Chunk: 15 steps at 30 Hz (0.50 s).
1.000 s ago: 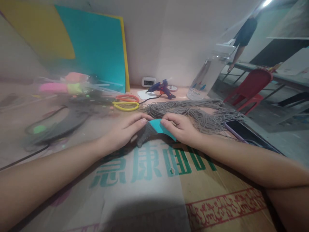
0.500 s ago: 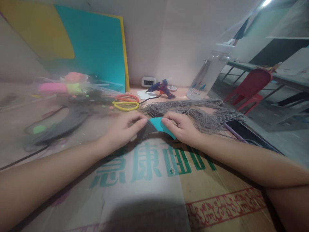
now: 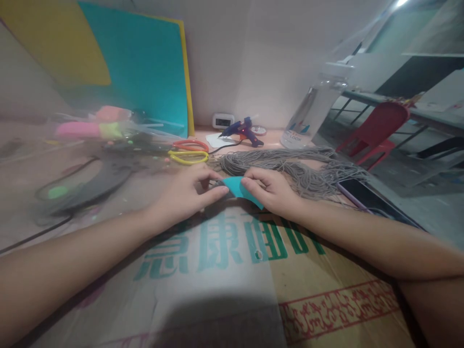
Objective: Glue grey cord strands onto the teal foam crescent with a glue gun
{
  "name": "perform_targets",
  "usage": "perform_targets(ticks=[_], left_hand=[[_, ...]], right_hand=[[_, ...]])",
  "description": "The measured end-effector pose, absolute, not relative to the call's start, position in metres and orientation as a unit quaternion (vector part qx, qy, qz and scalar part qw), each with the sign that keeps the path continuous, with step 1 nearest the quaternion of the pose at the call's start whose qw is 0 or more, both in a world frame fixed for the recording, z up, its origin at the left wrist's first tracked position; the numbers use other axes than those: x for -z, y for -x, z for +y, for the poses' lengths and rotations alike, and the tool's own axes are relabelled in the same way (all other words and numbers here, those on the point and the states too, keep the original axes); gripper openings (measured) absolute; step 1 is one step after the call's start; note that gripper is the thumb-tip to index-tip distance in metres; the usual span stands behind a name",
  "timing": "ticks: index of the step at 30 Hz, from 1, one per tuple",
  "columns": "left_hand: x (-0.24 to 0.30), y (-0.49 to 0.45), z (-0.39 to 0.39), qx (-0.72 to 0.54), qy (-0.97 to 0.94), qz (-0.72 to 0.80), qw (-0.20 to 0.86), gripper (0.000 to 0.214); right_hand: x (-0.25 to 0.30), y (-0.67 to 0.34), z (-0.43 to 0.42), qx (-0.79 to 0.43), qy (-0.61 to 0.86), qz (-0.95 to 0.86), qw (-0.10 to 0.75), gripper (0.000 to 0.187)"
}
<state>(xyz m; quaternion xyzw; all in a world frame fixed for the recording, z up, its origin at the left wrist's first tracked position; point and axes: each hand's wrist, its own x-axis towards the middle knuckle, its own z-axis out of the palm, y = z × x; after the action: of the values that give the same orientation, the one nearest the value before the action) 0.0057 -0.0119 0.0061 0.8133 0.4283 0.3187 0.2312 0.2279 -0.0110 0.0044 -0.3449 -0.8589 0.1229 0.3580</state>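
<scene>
A small teal piece [image 3: 236, 187], thin like foam sheet or card, bends between my two hands above the cardboard. My right hand [image 3: 271, 191] pinches its right side, thumb on top and fingers curled behind. At the left end, my left hand [image 3: 190, 188] has its thumb against the piece's edge, fingers bent behind it. A bit of grey shows between that thumb and forefinger; what it is I cannot make out. Just beyond the hands lie a bundle of grey cord [image 3: 311, 169] and scissors with red and yellow handles [image 3: 188, 157].
A blue glue gun [image 3: 242, 130] with a red light stands near a small digital clock [image 3: 223, 121]. A clear bottle [image 3: 311, 113] and a phone [image 3: 373, 200] are to the right. Plastic-wrapped supplies [image 3: 78, 130] and teal and yellow sheets [image 3: 145, 67] are left. Printed cardboard [image 3: 217, 285] covers the table.
My left thumb has slid right, up to the teal piece's left edge. The dark grey part beside that edge is now mostly hidden. My right hand has barely moved.
</scene>
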Motion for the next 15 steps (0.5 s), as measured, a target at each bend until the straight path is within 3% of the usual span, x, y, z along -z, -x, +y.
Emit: perform_targets(ticks=[15], left_hand=[[-0.0081, -0.0057, -0.0134, -0.300, -0.833, 0.413, 0.214, 0.022]], right_hand=[[-0.0044, -0.2279, -0.0135, -0.119, 0.324, -0.878, 0.331, 0.027]])
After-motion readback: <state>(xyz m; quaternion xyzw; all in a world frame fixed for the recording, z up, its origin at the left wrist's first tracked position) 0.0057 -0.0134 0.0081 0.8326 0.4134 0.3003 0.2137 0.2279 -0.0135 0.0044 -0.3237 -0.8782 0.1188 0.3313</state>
